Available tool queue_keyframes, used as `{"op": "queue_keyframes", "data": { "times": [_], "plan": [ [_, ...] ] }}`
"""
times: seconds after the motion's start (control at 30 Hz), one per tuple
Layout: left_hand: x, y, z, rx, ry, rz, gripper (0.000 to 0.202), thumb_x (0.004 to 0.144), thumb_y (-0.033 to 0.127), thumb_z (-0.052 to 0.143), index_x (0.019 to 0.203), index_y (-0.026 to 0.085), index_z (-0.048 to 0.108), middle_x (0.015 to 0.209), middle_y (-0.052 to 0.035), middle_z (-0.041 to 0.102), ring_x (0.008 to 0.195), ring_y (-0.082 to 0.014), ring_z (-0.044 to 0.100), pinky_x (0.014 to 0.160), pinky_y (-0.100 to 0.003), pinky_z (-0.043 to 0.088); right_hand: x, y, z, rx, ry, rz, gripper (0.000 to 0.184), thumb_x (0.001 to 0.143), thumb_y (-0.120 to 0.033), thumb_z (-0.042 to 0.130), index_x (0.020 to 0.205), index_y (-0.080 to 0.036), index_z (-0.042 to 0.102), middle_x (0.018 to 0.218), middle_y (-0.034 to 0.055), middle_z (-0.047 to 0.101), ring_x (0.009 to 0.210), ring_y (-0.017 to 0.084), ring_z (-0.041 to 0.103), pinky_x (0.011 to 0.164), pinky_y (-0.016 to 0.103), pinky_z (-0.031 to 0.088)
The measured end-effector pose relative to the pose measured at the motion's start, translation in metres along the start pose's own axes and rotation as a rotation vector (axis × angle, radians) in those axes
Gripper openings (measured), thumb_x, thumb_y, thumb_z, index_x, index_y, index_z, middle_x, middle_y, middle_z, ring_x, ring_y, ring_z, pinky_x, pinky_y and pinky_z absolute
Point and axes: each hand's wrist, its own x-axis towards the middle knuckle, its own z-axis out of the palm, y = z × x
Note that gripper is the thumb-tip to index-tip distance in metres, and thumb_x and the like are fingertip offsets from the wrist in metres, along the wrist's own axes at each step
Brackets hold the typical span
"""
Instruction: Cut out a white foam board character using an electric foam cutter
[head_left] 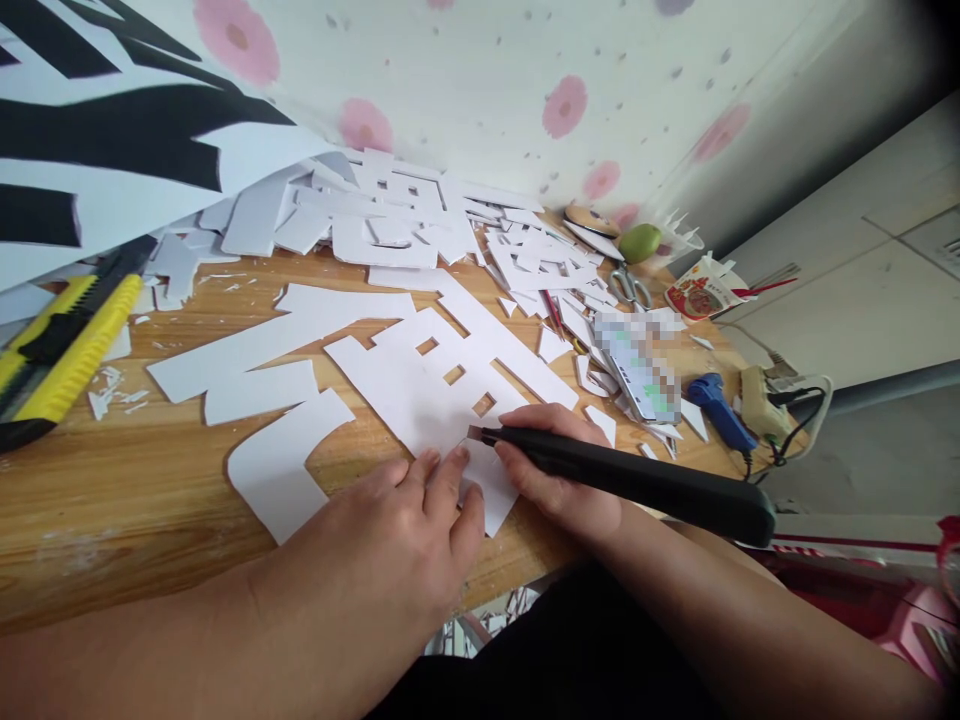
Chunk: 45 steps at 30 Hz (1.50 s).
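Observation:
My right hand grips a black-handled craft knife, its blade tip on a white foam-board sheet with several small square holes. Fingers of my left hand are spread and press on the near end of this sheet, right beside the blade. To the left, two loose white cut-outs lie on the wooden table: a long branching piece and a curved piece. The sheet's near corner is partly hidden by my hands.
A yellow and black box cutter lies at the left beneath a black-patterned sheet. White offcuts heap along the wall. At right are scissors, a phone, a blue glue gun, a power strip and a paper cup.

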Motion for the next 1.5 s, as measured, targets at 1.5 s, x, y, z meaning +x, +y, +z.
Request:
{"op": "queue_keyframes", "data": {
  "times": [1.5],
  "plan": [
    [0.005,-0.008,-0.02,0.007,0.04,0.109,0.032,0.078,0.018,0.063,0.106,0.008,0.077,0.113,-0.0222,0.075,0.101,-0.0377,0.073,0.082,-0.044,0.061,0.0,-0.005,0.001,0.058,-0.066,0.023,0.015,0.082,-0.03,0.071,0.094,-0.023,0.065,0.078,-0.0004,0.076,0.067,0.013,0.071,0.064,0.024,0.056]
  ]
}}
